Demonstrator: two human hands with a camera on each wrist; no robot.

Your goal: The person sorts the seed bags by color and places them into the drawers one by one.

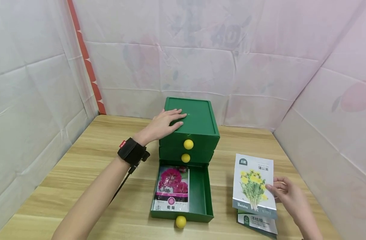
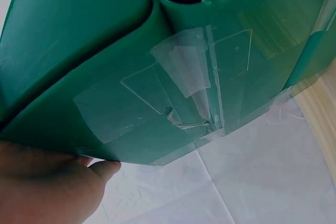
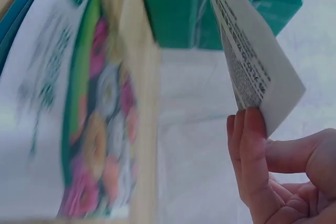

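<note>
1. Left hand [image 1: 166, 122], centre of the head view: flat on the lid of the green drawer cabinet [image 1: 198, 123], fingers straight and pressing, nothing grasped.
2. Left wrist view: cabinet wall filling the frame, patches of clear tape [image 2: 191, 85] across it, thumb at lower left just under the edge.
3. Right hand [image 1: 288, 196], lower right of the head view: pinching the dandelion seed packet [image 1: 254, 185] by its right edge, packet tilted up off the tabletop [image 1: 81, 166].
4. Right wrist view: fingers [image 3: 252, 156] curled against the packet's printed back.
5. Beneath that packet, lower right: another seed packet [image 1: 258, 224] lying flat.
6. Bottom drawer [image 1: 201, 196], lower centre: pulled open, pink-flower seed packet [image 1: 172, 189] lying in its left part.
7. Upper two drawers closed, yellow knobs [image 1: 188, 144] facing forward.
</note>
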